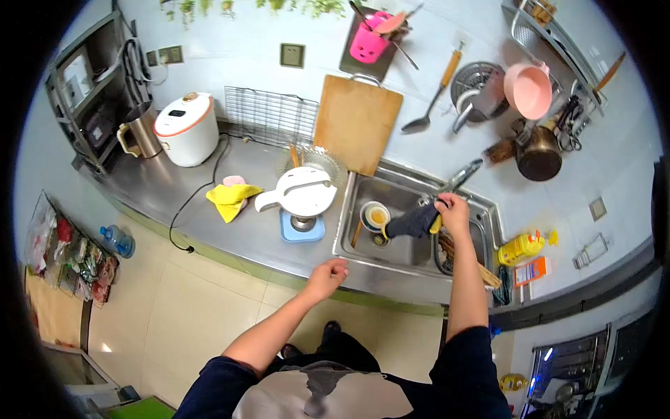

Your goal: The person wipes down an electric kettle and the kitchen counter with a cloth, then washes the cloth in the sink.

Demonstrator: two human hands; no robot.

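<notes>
My right hand [453,214] is over the sink [370,190], its fingers closed on a dark grey cloth [413,223] with yellow edges. The cloth hangs to the left over the basin, beside a small bowl [375,215] with something yellowish in it. The faucet [462,174] is just behind this hand. My left hand [326,279] hovers at the counter's front edge, left of the sink; its fingers are curled in and nothing shows in them. Near it a white pan-like piece with a handle [304,195] rests above a light blue base [302,229].
A yellow cloth [232,201], a rice cooker [187,130] and a metal jug [144,133] stand left. A cutting board [357,122] leans on the wall. A yellow soap bottle [520,248] is right of the sink. A black cord [211,183] hangs over the edge.
</notes>
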